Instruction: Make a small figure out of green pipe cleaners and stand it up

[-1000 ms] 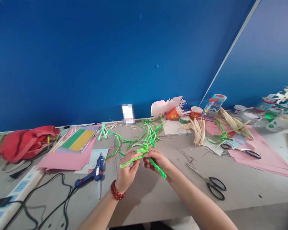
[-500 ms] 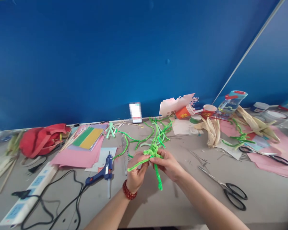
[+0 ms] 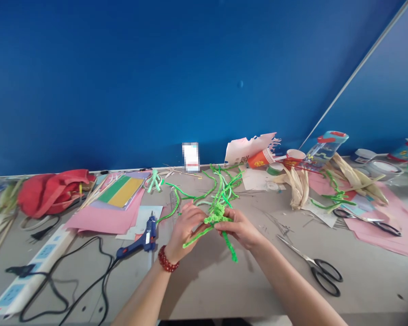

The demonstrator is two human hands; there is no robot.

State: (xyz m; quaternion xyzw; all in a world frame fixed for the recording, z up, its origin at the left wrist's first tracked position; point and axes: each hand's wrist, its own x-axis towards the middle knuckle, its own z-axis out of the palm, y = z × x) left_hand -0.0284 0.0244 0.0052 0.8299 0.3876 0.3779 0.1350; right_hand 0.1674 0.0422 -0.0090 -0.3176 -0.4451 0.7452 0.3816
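Both my hands are over the table's middle, holding a bright green pipe cleaner figure (image 3: 217, 216) with a twisted, knotted centre. My left hand (image 3: 185, 230) pinches one green arm and its fingers partly cover the knot. My right hand (image 3: 240, 228) grips the other side, and a thick green strand hangs down below it. A red beaded bracelet (image 3: 166, 259) circles my left wrist. Just beyond my hands lies a loose tangle of green pipe cleaners (image 3: 224, 190).
Near my left hand lie a blue hot glue gun (image 3: 146, 237) and a clear ruler (image 3: 173, 210). Black-handled scissors (image 3: 313, 265) sit to the right. Pink paper (image 3: 102, 222), a power strip (image 3: 30, 276), corn husks (image 3: 297, 185) and a red cloth bag (image 3: 51, 192) also lie about.
My left hand has turned and closed further over the knot, and my hands sit closer together. The whole view has shifted slightly with my head.
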